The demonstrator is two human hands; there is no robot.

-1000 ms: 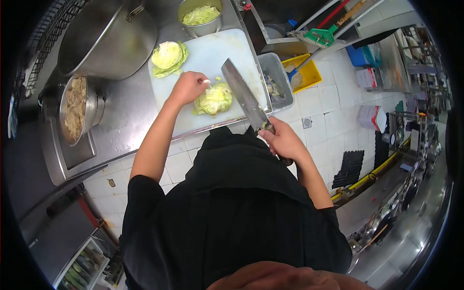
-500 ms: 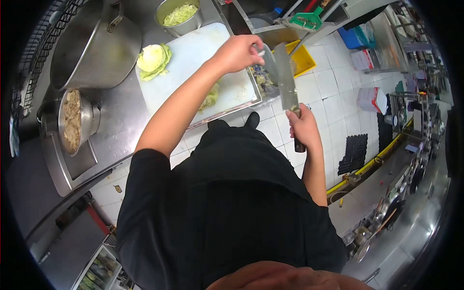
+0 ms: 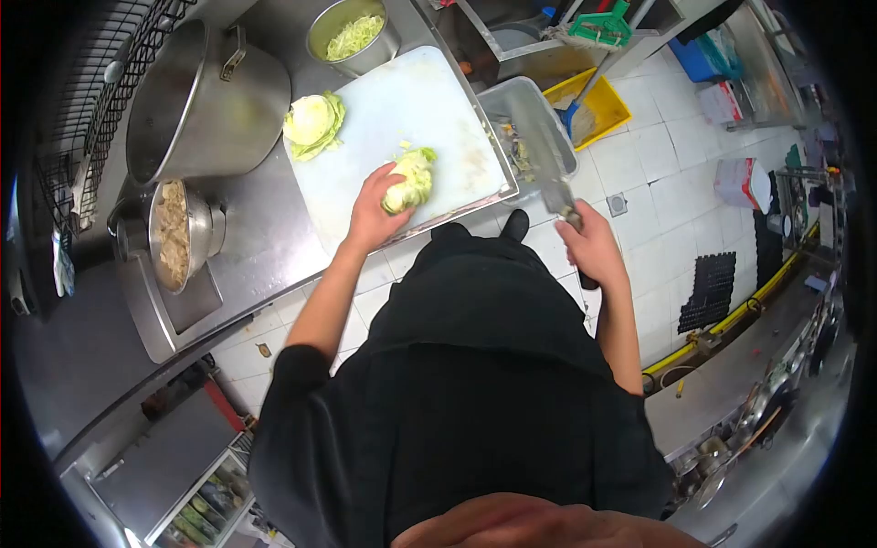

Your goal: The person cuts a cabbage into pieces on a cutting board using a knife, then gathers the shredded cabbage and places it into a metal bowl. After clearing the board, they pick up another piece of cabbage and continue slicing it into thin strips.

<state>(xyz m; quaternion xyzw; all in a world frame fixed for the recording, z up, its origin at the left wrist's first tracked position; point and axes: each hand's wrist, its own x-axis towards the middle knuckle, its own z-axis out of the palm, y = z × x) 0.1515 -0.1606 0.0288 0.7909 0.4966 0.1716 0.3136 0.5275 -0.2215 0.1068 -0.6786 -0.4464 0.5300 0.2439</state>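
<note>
My left hand (image 3: 373, 212) rests on a piece of cabbage (image 3: 413, 179) near the front edge of the white cutting board (image 3: 411, 91), its fingers curved around the left side. My right hand (image 3: 596, 243) grips a cleaver (image 3: 555, 194) by its dark handle, off to the right of the board. The blade is blurred and points up over the scrap bin (image 3: 564, 137). Another cut cabbage (image 3: 313, 125) sits at the left side of the board. Small green bits lie beside the piece under my left hand.
A steel pot of shredded cabbage (image 3: 393, 41) stands behind the board. To the left are a large stockpot (image 3: 242, 110) and a steel bowl (image 3: 203, 224) of pale brown food. A yellow bin (image 3: 617, 110) with a green-headed tool (image 3: 601, 29) stands on the tiled floor.
My left hand has moved from above the scrap bin back left onto the cabbage piece. The cleaver stays in my right hand, its blade now lower and blurred. The view has shifted slightly.
</note>
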